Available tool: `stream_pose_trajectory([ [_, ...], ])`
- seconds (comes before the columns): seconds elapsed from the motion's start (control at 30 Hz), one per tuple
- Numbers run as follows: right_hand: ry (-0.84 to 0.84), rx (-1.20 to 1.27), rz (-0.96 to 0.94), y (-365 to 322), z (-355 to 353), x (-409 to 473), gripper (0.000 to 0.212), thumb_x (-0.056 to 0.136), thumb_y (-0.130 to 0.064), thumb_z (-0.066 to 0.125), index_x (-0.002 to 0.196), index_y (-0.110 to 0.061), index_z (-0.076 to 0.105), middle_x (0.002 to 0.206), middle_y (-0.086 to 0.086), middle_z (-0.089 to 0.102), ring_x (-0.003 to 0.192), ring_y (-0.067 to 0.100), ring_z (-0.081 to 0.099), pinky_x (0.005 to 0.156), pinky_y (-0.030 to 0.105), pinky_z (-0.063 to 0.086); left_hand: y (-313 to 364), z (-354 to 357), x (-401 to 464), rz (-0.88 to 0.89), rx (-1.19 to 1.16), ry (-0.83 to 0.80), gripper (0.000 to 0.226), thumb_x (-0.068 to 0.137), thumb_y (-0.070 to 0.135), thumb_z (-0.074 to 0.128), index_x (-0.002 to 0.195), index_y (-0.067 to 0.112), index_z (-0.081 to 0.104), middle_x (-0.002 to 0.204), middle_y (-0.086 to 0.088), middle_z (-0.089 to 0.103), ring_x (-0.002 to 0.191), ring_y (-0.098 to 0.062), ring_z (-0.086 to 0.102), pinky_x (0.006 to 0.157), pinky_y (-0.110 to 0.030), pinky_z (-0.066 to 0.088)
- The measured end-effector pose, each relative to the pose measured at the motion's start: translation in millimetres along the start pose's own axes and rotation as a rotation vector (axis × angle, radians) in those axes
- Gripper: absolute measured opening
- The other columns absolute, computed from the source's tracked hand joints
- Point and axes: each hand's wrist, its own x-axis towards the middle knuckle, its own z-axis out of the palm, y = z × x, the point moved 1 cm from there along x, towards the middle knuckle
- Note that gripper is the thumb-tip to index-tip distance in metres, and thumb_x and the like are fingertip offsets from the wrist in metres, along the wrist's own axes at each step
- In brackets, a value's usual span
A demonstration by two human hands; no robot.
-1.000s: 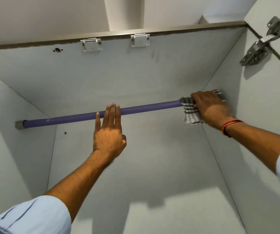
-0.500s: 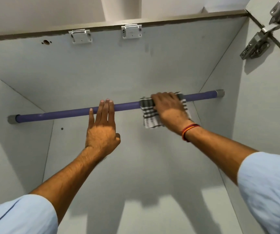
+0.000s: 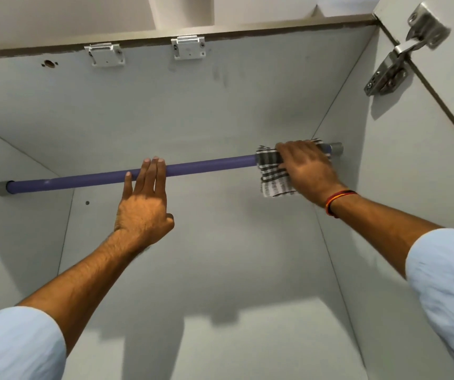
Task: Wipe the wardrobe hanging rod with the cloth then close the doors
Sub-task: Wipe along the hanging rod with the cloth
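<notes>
A purple hanging rod spans the inside of a white wardrobe from the left wall to the right wall. My right hand grips a grey-and-white checked cloth wrapped around the rod near its right end. The cloth's lower part hangs below the rod. My left hand rests with straight fingers against the middle of the rod, thumb below it, holding nothing.
A metal door hinge sits on the right side panel at the top right, with the open door's edge beside it. Two small metal catches are fixed under the top panel's front edge. The rod's grey sockets meet both walls.
My right hand slid the cloth left to the middle of the rod half a second ago, then back right to the rod's right end. My left hand stayed on the rod.
</notes>
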Motion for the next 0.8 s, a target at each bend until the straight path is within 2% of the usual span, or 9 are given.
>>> stream_pose_trajectory([
  [0.13, -0.163, -0.119, 0.112, 32, -24, -8, 0.038, 0.088, -0.009, 0.072, 0.123, 0.000, 0.060, 0.110, 0.023, 0.072, 0.101, 0.042, 0.069, 0.089, 0.051, 0.058, 1, -7, 1, -0.013, 0.001, -0.081, 0.114, 0.085, 0.036, 0.063, 0.153, 0.008, -0.024, 0.165, -0.009, -0.022, 0.153, -0.027, -0.019, 0.125, -0.053, -0.005],
  [0.27, -0.353, -0.244, 0.167, 23, -52, 4, 0.018, 0.092, -0.013, 0.067, 0.107, -0.003, 0.066, 0.095, 0.019, 0.077, 0.085, 0.039, 0.075, 0.070, 0.046, 0.062, 3, -19, -1, -0.031, 0.006, -0.161, 0.111, 0.087, 0.039, 0.059, 0.152, 0.009, -0.026, 0.165, -0.008, -0.025, 0.153, -0.026, -0.020, 0.124, -0.053, -0.008],
  [0.37, -0.431, -0.281, 0.159, 14, -71, 0, 0.010, 0.093, -0.011, 0.066, 0.101, -0.007, 0.068, 0.092, 0.016, 0.077, 0.083, 0.036, 0.076, 0.068, 0.044, 0.062, 4, -31, 1, -0.042, 0.005, -0.231, 0.107, 0.090, 0.043, 0.054, 0.152, 0.010, -0.027, 0.164, -0.008, -0.027, 0.152, -0.026, -0.022, 0.123, -0.054, -0.009],
  [0.43, -0.445, -0.285, 0.137, 7, -85, -8, 0.012, 0.097, -0.015, 0.063, 0.105, -0.008, 0.067, 0.094, 0.014, 0.077, 0.083, 0.034, 0.076, 0.069, 0.043, 0.063, 5, -42, -1, -0.040, 0.001, -0.259, 0.104, 0.092, 0.046, 0.050, 0.152, 0.009, -0.026, 0.163, -0.009, -0.027, 0.152, -0.027, -0.023, 0.123, -0.055, -0.009],
  [0.53, -0.448, -0.294, 0.124, -4, -111, -22, 0.025, 0.104, -0.021, 0.050, 0.120, -0.007, 0.060, 0.102, 0.013, 0.077, 0.088, 0.033, 0.075, 0.072, 0.042, 0.063, 16, -63, -8, 0.015, -0.103, -0.105, 0.097, 0.090, 0.037, 0.052, 0.156, 0.006, -0.012, 0.167, -0.014, -0.010, 0.155, -0.029, -0.010, 0.124, -0.054, -0.004],
  [0.6, -0.454, -0.274, 0.122, -11, -132, -29, 0.026, 0.104, -0.023, 0.047, 0.124, -0.008, 0.057, 0.105, 0.012, 0.076, 0.089, 0.032, 0.075, 0.072, 0.042, 0.063, 34, -77, -14, 0.082, -0.327, 0.035, 0.081, 0.090, 0.031, 0.052, 0.155, 0.003, 0.015, 0.162, -0.019, 0.024, 0.153, -0.030, 0.018, 0.126, -0.054, 0.007],
  [0.63, -0.452, -0.259, 0.120, -16, -143, -32, 0.024, 0.104, -0.023, 0.047, 0.122, -0.009, 0.057, 0.104, 0.011, 0.076, 0.089, 0.032, 0.075, 0.072, 0.043, 0.063, 46, -84, -18, 0.115, -0.468, 0.046, 0.070, 0.092, 0.032, 0.052, 0.151, 0.003, 0.029, 0.156, -0.018, 0.037, 0.148, -0.029, 0.029, 0.126, -0.053, 0.009],
  [0.73, -0.443, -0.209, 0.134, -33, -177, -36, 0.020, 0.102, -0.023, 0.051, 0.117, -0.013, 0.059, 0.103, 0.008, 0.077, 0.088, 0.031, 0.074, 0.071, 0.041, 0.062, 90, -112, -39, 0.182, -1.002, -0.128, 0.050, 0.100, 0.041, 0.046, 0.142, 0.012, 0.050, 0.151, -0.007, 0.049, 0.146, -0.021, 0.036, 0.126, -0.046, 0.006],
  [0.8, -0.458, -0.167, 0.140, -46, -203, -48, 0.022, 0.098, -0.031, 0.057, 0.113, -0.016, 0.062, 0.102, 0.006, 0.077, 0.087, 0.029, 0.074, 0.069, 0.036, 0.059, 119, -131, -62, 0.224, -1.273, -0.200, 0.045, 0.100, 0.044, 0.045, 0.134, 0.018, 0.060, 0.143, -0.003, 0.057, 0.139, -0.018, 0.046, 0.124, -0.044, 0.020],
])
